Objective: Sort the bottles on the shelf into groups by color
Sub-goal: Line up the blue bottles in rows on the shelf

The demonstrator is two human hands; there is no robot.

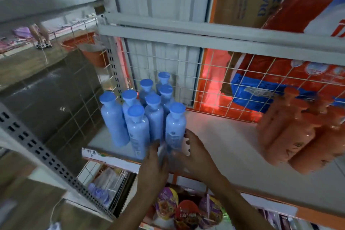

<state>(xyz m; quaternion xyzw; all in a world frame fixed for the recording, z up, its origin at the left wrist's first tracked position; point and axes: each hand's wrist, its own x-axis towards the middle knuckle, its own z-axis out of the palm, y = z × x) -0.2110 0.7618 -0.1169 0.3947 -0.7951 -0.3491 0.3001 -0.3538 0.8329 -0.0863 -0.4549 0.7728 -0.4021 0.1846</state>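
Several blue bottles [155,115] with blue caps stand upright in a tight cluster at the left end of the white shelf [229,147]. Several orange bottles [298,130] stand grouped at the right end, with bare shelf between the two groups. Both hands are at the base of the front-right blue bottle [175,129], which is blurred there. My left hand [155,162] lies against its left side with fingers pointing up. My right hand [196,155] cups its right side, fingers curled round it.
A white wire grid [214,84] backs the shelf, with red and blue packs [270,87] behind it. A grey shelf [205,33] runs overhead. A perforated grey upright [46,157] stands at the left. Snack packs [186,211] fill the shelf below. A person's legs [40,37] are far down the aisle.
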